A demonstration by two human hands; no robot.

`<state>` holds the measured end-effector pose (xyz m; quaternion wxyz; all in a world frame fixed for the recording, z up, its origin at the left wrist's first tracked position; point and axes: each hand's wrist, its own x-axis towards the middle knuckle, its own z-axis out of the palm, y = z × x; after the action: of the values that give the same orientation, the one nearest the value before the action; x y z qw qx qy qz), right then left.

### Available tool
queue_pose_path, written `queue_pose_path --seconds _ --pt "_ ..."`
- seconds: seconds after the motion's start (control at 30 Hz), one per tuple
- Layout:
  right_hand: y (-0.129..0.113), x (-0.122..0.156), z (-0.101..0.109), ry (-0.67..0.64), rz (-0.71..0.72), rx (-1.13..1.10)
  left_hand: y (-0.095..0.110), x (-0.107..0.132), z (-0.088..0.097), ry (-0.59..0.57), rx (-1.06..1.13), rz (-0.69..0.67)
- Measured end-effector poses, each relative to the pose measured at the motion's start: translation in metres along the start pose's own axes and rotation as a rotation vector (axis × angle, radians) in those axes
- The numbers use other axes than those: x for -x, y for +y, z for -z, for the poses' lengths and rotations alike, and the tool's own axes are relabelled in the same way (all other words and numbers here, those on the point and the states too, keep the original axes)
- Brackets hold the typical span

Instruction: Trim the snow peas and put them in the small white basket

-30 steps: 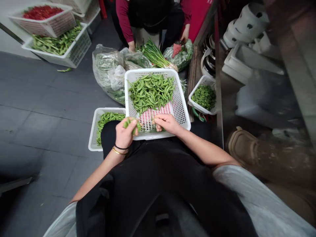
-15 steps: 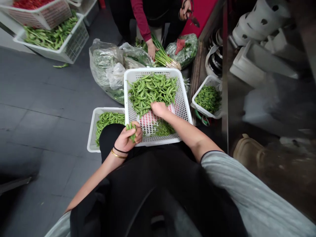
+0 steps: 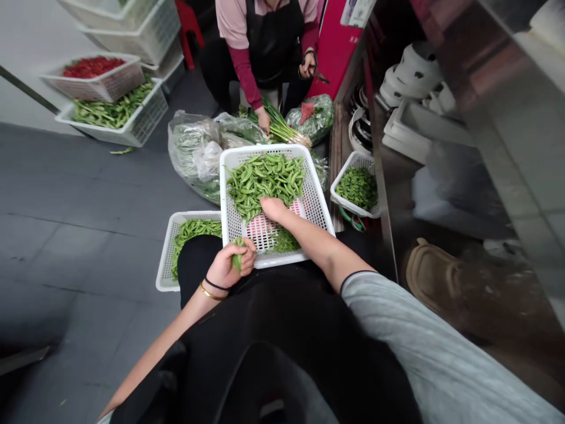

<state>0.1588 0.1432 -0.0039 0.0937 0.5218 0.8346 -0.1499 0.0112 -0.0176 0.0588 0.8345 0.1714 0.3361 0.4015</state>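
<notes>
Across my lap rests a white perforated plastic basket [image 3: 318, 206] with green pea pods [image 3: 267, 176] heaped toward its far side. My left hand [image 3: 225, 266] is at the basket's near left corner, fingers wrapped round a few pea pods [image 3: 238, 259] that stick out past the thumb. At the near edge of the heap, my right hand [image 3: 272, 209] is curled with its back toward me; its fingertips, and anything in them, are hidden. Fine green trimmings [image 3: 285, 241] lie in the near part of the basket, under my right forearm.
A second basket [image 3: 165, 259] of pods stands on the floor at left, a basket of leafy greens [image 3: 356, 188] at right. Beyond are bagged vegetables [image 3: 192, 147], spring onions [image 3: 285, 129] and a co-worker [image 3: 273, 47] holding scissors. Stacked crates [image 3: 145, 118] stand far left.
The view has tilted up, showing more of the co-worker and the crates. My left hand still holds pods; my right hand stays at the heap's near edge.
</notes>
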Motion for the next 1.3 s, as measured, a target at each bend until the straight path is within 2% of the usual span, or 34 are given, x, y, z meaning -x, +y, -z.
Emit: queue_pose_path --seconds 0.07,0.17,0.23,0.3,0.37,0.5,0.57,0.73,0.87,0.93,0.97,1.07,1.13,1.2,1.27,1.3 --pt "0.003 0.011 0.000 -0.014 -0.001 -0.011 -0.001 0.005 0.003 0.074 -0.019 -0.022" --pt "0.010 0.048 0.000 -0.020 -0.001 -0.028 -0.005 0.000 0.006 0.231 -0.123 -0.068" --pt "0.011 0.079 0.001 0.019 0.027 -0.083 -0.010 -0.009 0.005 0.322 -0.212 -0.092" --pt "0.004 0.107 0.003 0.095 0.119 -0.186 -0.014 -0.018 0.002 0.369 -0.290 -0.118" --pt "-0.007 0.130 0.004 0.169 0.291 -0.273 -0.016 -0.023 -0.001 0.355 -0.334 -0.159" --pt "-0.023 0.152 0.008 0.203 0.595 -0.341 -0.014 -0.019 -0.006 0.209 -0.372 -0.200" --pt "-0.025 0.156 0.011 0.177 0.668 -0.363 -0.013 -0.013 -0.008 0.189 -0.377 -0.177" --pt "-0.028 0.162 0.017 0.120 0.807 -0.393 -0.018 -0.005 -0.013 0.258 -0.428 -0.201" --pt "-0.027 0.166 0.022 0.039 0.899 -0.525 -0.020 -0.005 -0.012 0.095 -0.522 -0.139" --pt "-0.016 0.165 0.026 0.056 0.835 -0.631 -0.017 -0.005 -0.007 0.003 -0.512 -0.062" --pt "-0.006 0.163 0.029 0.088 0.743 -0.698 -0.016 -0.005 -0.003 -0.021 -0.491 -0.032" --pt "0.028 0.154 0.038 0.308 0.319 -0.872 -0.009 -0.003 0.005 -0.007 -0.400 -0.012" --pt "0.042 0.149 0.042 0.499 0.111 -0.836 -0.005 -0.002 0.007 0.033 -0.352 -0.026" --pt "0.039 0.149 0.042 0.594 0.101 -0.636 -0.004 -0.001 0.006 0.046 -0.330 -0.022" --pt "0.020 0.152 0.038 0.540 0.244 -0.372 -0.003 -0.002 0.004 0.027 -0.332 -0.015" --pt "0.009 0.154 0.036 0.464 0.348 -0.254 -0.003 -0.003 0.003 0.018 -0.342 -0.013"
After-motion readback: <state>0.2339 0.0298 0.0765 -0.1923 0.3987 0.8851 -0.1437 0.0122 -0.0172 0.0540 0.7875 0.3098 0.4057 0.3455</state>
